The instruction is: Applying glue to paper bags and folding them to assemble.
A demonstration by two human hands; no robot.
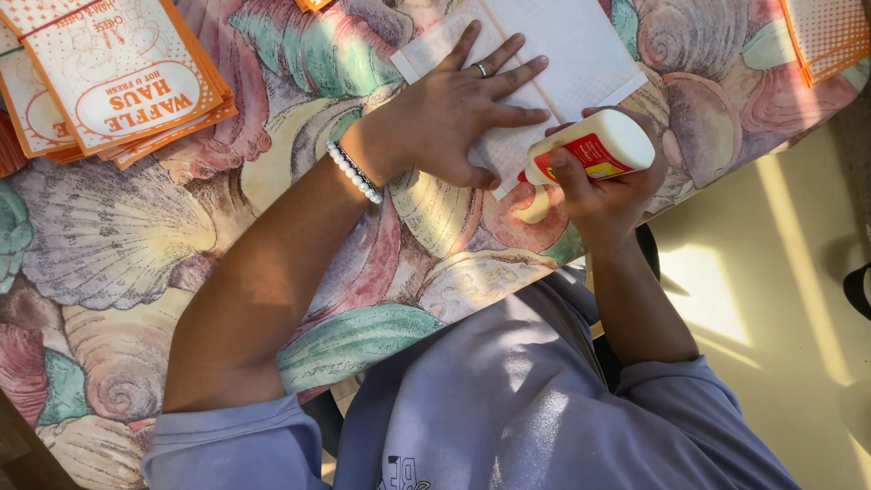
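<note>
In the head view the left hand (463, 113) lies flat, fingers spread, on a white paper sheet (562, 45) near the far edge of the counter (136, 236), likely pressing it so that it stays put on the shell-patterned cloth; a beaded bracelet (354, 172) circles that wrist; the right hand (608, 186) is closed around a white glue bottle (599, 145) with a red label, tipped sideways so its nozzle points at the near corner of the sheet, just beside the left hand's thumb, seemingly angled to reach the paper's edge; the two hands sit close together but apart; a stack of orange-and-white printed bags (118, 82) rests at the counter's far left corner, and more of them (830, 36) at the far right corner, well away from both hands.
</note>
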